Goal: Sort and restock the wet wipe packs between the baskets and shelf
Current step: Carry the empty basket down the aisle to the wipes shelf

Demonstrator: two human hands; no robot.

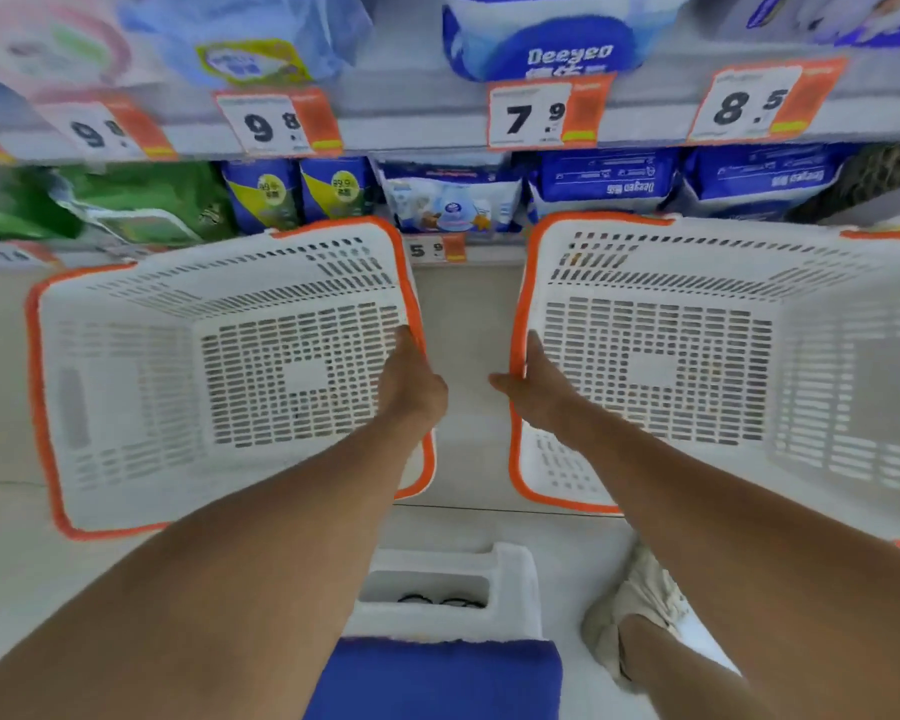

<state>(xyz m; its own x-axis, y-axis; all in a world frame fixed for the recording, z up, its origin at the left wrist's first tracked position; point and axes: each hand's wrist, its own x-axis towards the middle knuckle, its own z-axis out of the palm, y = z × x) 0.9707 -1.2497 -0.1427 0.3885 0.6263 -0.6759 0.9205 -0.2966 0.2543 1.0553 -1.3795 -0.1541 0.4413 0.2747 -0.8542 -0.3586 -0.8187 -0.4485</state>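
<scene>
You grip 2 baskets by their inner rims: left hand (411, 387) on the left basket (126, 387), right hand (539, 389) on the right basket (801, 356). Both sit on the floor, mouths up for loading. Wipe packs (450, 200) sit at the lower shelf's front edge.

White stool (448, 595), beige shoe (640, 610), price tags (533, 114).

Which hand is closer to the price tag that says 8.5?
The right hand. It grips the orange rim of the right white basket, which sits below the white and orange 8.5 price tag. The left hand grips the left white basket, farther away.
</scene>
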